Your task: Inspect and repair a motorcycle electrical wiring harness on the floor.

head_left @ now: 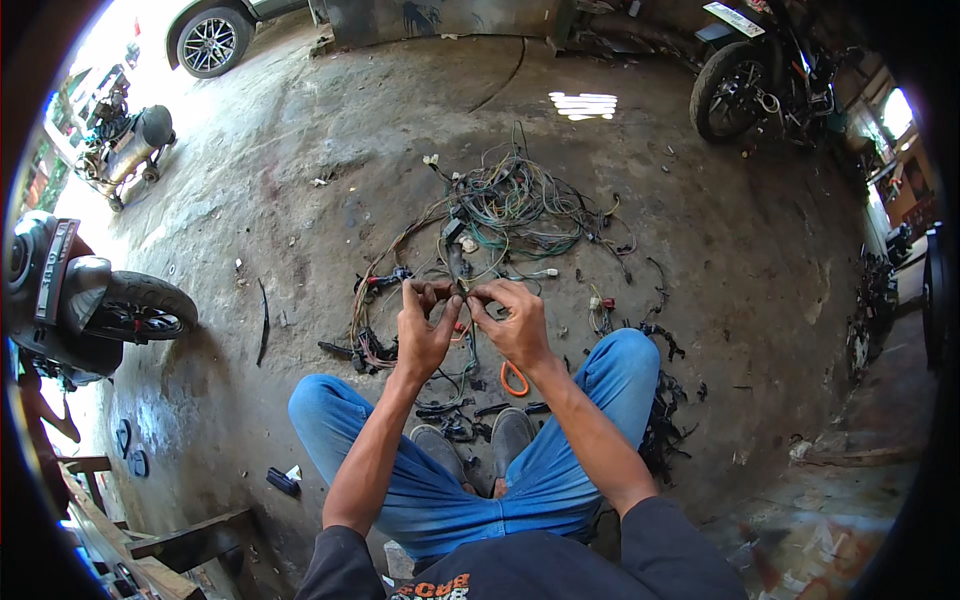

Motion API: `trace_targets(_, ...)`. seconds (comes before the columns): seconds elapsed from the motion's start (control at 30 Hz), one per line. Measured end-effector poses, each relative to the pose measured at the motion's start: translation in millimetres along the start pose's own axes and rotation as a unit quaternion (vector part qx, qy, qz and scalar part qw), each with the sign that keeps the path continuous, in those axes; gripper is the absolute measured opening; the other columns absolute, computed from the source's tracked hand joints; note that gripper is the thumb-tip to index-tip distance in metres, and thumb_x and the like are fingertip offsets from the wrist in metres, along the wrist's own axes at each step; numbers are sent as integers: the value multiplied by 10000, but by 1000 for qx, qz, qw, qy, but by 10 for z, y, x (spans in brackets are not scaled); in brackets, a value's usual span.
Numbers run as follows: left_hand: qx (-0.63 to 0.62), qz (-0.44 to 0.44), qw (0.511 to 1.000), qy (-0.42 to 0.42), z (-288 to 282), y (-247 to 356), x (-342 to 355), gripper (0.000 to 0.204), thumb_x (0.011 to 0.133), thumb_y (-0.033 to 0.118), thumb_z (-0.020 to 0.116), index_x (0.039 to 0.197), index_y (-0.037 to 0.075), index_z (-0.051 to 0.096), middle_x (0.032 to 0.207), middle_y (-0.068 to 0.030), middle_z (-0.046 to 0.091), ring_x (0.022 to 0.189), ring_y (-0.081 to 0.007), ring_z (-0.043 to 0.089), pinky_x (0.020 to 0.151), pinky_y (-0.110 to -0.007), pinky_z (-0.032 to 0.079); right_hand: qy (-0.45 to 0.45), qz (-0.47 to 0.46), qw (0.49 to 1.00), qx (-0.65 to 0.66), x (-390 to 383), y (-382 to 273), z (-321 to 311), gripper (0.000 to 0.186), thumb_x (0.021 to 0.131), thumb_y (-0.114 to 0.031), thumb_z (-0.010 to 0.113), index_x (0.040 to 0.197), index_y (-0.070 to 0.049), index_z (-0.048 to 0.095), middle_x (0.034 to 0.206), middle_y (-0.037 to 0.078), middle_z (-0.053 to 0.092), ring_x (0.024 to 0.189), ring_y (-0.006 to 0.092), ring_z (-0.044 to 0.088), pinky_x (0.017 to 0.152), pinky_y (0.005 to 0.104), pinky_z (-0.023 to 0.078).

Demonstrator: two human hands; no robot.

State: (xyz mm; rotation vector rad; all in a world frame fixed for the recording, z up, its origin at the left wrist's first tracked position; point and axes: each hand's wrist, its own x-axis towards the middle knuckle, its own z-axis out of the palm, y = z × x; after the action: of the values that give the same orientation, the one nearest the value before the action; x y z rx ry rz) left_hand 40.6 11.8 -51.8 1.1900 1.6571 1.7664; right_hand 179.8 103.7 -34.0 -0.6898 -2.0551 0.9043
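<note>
My left hand (426,328) and my right hand (514,322) meet over the middle of the floor, thumbs and fingertips closed in a pinch. Between them is the dark, wrapped part of a wiring harness (458,262), which runs away from my fingers. Its loose wires (520,205), green, yellow and brown, lie in a tangled heap beyond. My fingertips hide the exact spot they grip. A white connector (551,273) lies to the right of the hands, and a red and white connector (603,303) farther right. Below my right hand rests an orange loop (514,380), perhaps a tool handle.
Black scraps (662,425) lie beside my right knee, others around my shoes (512,435). A black strip (263,322) lies to the left. Motorcycles stand at the left (140,305) and far right (735,90). A compressor (130,145) and a car wheel (212,42) are at the far left.
</note>
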Motion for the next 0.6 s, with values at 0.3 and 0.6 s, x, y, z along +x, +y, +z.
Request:
trace_targets(0.3,-75,6,997,-4,-15,-144,-5,306,951,1,683,1048,10,393,1094,-172,678,1051,-184,657,916,-327,539,-7,20,999,45,10,-43,-29,163,833,-125,763,966,-32,749,917,103,733,877,282,684,838,379,513)
trace_targets(0.6,111,14,993,-33,-56,-6,-9,312,921,36,718,1062,2,442,1034,-149,692,943,-154,618,883,-301,489,-6,-57,997,-46,5,7,-39,181,762,-105,779,929,-52,732,932,66,726,920,272,673,882,390,506)
